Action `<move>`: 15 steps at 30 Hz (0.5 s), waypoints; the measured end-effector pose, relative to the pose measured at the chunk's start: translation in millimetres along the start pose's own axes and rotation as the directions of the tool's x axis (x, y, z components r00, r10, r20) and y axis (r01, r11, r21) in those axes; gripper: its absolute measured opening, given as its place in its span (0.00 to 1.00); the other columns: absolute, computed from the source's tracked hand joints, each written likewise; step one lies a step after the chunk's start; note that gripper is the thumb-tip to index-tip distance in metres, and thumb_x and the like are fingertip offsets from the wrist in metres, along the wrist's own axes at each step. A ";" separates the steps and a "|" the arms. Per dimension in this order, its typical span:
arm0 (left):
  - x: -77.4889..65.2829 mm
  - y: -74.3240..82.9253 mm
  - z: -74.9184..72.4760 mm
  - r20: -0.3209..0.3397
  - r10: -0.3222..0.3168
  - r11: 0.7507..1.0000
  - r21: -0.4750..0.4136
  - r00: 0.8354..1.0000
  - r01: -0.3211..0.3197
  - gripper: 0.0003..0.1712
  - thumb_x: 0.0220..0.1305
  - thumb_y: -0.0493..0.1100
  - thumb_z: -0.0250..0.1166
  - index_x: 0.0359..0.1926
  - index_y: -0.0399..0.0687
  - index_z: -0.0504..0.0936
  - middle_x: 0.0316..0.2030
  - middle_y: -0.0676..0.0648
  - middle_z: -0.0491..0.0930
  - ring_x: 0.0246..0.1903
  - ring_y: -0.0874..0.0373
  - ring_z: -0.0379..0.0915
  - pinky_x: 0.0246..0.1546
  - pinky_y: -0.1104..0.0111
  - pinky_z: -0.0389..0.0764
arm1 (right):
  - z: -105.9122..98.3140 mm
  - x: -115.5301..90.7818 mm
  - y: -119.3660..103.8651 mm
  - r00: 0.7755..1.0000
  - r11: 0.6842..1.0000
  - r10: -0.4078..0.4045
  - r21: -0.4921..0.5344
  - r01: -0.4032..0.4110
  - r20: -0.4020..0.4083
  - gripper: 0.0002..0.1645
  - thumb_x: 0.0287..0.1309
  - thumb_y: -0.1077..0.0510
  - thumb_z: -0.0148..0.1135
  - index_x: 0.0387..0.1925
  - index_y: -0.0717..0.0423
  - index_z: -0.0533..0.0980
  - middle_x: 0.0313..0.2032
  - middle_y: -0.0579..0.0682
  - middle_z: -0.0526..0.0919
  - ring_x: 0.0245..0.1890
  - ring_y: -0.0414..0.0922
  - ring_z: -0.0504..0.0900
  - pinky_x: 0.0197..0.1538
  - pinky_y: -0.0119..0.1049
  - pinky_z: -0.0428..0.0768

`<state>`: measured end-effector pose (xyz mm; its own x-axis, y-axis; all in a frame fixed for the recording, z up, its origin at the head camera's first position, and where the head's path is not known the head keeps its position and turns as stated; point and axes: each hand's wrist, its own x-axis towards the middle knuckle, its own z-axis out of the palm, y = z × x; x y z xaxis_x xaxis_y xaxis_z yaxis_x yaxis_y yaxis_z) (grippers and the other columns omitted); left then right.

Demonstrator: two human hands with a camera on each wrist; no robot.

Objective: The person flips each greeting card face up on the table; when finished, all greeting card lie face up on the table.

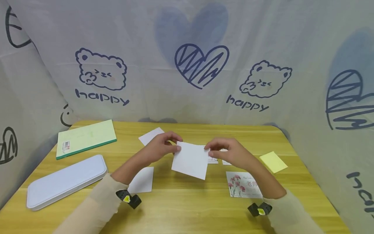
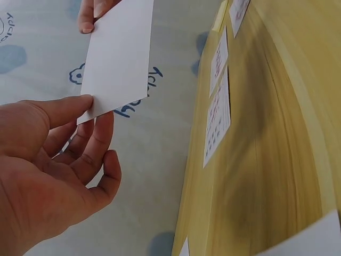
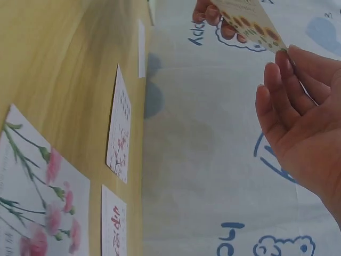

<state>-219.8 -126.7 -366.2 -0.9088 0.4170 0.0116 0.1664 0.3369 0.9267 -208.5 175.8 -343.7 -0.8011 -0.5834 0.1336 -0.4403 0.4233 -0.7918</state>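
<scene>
Between both hands a card [image 1: 190, 161] is held up above the table. Its plain white side faces me, and a sunflower print shows on its other side in the right wrist view [image 3: 253, 24]. My left hand [image 1: 163, 144] pinches the upper left corner with thumb and fingers. At the upper right corner, my right hand [image 1: 228, 149] pinches the edge. Below the right forearm lies a card with pink carnations [image 1: 238, 188]. Two small printed cards are partly hidden behind the held card and right hand; one printed card [image 3: 120, 128] shows red blossoms.
A white card [image 1: 144, 182] lies beside my left forearm, and another pale card [image 1: 149, 136] lies farther back. On the left are a light green notebook [image 1: 87, 136] and a white case [image 1: 67, 182]. Yellow sticky notes [image 1: 273, 162] sit at the right. A printed curtain [image 1: 152, 87] hangs behind.
</scene>
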 end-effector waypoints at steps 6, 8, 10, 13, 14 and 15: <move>3.7 -2.1 10.7 0.028 0.013 0.999 -0.032 1.000 -0.013 0.15 0.67 0.41 0.67 0.54 0.48 0.80 0.52 0.44 0.78 0.40 0.53 0.79 0.47 0.57 0.78 | -0.2 -13.3 3.1 0.998 1.000 -0.030 0.007 0.031 -0.051 0.11 0.66 0.56 0.65 0.49 0.46 0.83 0.42 0.45 0.84 0.41 0.47 0.80 0.42 0.37 0.83; 4.2 -5.0 12.8 0.028 0.013 0.999 -0.038 1.000 -0.012 0.15 0.67 0.41 0.67 0.53 0.47 0.80 0.52 0.44 0.78 0.40 0.54 0.79 0.48 0.56 0.78 | 1.4 -13.3 5.3 0.997 0.999 -0.039 0.020 0.041 -0.059 0.11 0.66 0.56 0.65 0.49 0.46 0.83 0.43 0.45 0.85 0.41 0.47 0.80 0.44 0.36 0.83; 4.5 -7.7 14.5 0.025 0.007 0.999 -0.039 1.000 -0.006 0.15 0.66 0.41 0.67 0.53 0.47 0.80 0.51 0.44 0.78 0.39 0.54 0.79 0.48 0.55 0.78 | 3.2 -12.9 8.2 0.998 0.999 -0.039 0.028 0.040 -0.055 0.11 0.66 0.57 0.65 0.49 0.46 0.83 0.44 0.45 0.85 0.42 0.47 0.80 0.45 0.36 0.83; 6.7 -12.4 17.3 0.035 0.008 0.999 -0.045 0.999 -0.006 0.15 0.66 0.41 0.67 0.53 0.45 0.80 0.51 0.43 0.78 0.39 0.55 0.79 0.48 0.55 0.78 | 4.4 -13.6 11.1 0.999 0.999 -0.025 0.032 0.027 -0.045 0.11 0.65 0.57 0.65 0.49 0.46 0.83 0.44 0.45 0.84 0.42 0.47 0.80 0.47 0.36 0.82; 7.7 -13.6 18.7 0.041 0.010 0.999 -0.049 0.999 -0.008 0.15 0.66 0.41 0.67 0.53 0.45 0.80 0.51 0.43 0.78 0.39 0.55 0.79 0.48 0.56 0.78 | 4.5 -14.0 11.7 0.999 0.999 -0.022 0.031 0.023 -0.043 0.11 0.65 0.57 0.66 0.49 0.46 0.83 0.44 0.45 0.85 0.42 0.47 0.80 0.47 0.35 0.82; 8.5 -14.3 20.0 0.047 0.013 0.999 -0.051 0.999 -0.010 0.16 0.66 0.41 0.67 0.53 0.45 0.80 0.51 0.43 0.78 0.39 0.55 0.79 0.48 0.57 0.78 | 4.5 -14.4 11.5 0.999 0.999 -0.019 0.033 0.020 -0.045 0.11 0.65 0.57 0.66 0.48 0.46 0.83 0.44 0.44 0.85 0.42 0.47 0.80 0.47 0.35 0.82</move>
<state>-222.3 -111.0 -386.9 -0.8876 0.4605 0.0055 0.1558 0.2889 0.9446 -200.2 186.0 -357.4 -0.8101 -0.5597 0.1748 -0.4427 0.3884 -0.8082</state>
